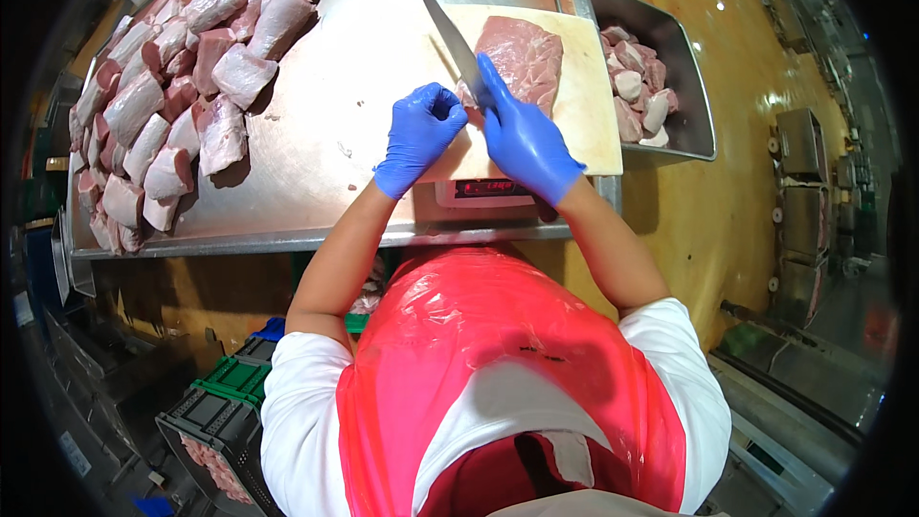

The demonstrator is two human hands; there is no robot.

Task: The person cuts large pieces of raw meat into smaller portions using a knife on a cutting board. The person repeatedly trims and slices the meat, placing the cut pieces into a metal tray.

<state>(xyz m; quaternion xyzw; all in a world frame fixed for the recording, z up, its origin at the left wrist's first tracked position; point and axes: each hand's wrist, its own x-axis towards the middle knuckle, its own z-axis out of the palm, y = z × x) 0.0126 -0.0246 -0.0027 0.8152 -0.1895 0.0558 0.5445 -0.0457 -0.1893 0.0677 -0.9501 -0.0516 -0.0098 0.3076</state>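
Note:
My right hand (526,142), in a blue glove, grips a long-bladed knife (450,36), its index finger stretched along the blade. The blade points up and to the left over the cutting board (586,67). Just beyond that hand, a flat slab of pink meat (523,59) lies on the pale board. My left hand (421,132), gloved in the same blue, is closed in a pinch beside the knife, over the board's left edge. A small pinkish bit shows between its fingertips and the blade; whether the fingers hold it is unclear.
Many fatty meat chunks (144,115) are heaped on the left of the metal table (316,124). A steel bin (691,101) of cut pieces stands at the right. A scale with a lit display (490,188) sits at the board's near edge. Crates (225,402) stand at lower left.

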